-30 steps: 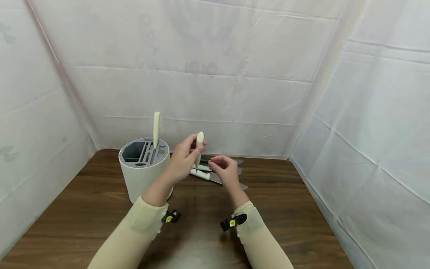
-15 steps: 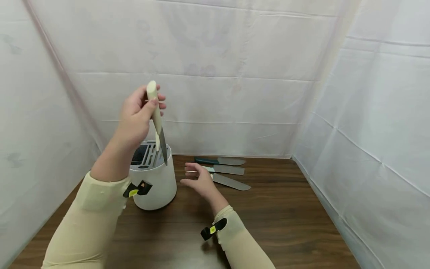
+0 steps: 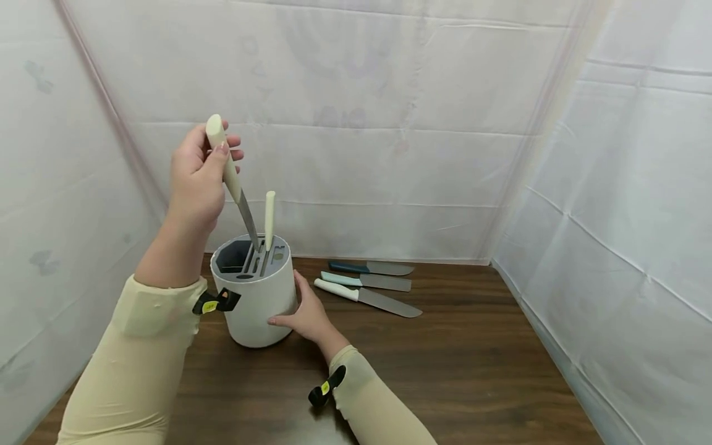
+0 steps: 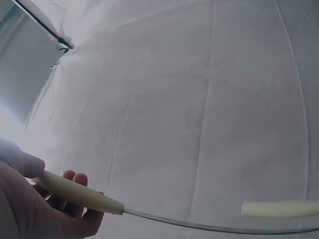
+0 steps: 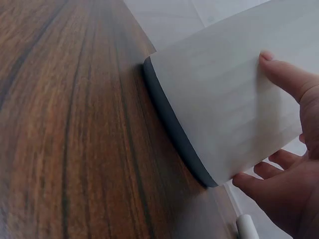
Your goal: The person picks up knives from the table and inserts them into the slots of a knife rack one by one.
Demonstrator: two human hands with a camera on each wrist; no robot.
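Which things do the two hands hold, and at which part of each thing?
The left hand grips a knife by its cream handle, blade tip at the knife block's slots. The right hand rests against the block's side wall, steadying it.

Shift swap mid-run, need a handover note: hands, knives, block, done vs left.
Left hand grips a cream-handled knife by the handle, blade tilted, tip at the slots on top of the knife block; not yet seated.
Right hand rests open against the block's side, steadying it on the table.
Done: one cream-handled knife stands upright in a slot.
Left: seat the held knife. Three more lie on the table to the right of the block: dark teal handle, light teal handle, white handle.
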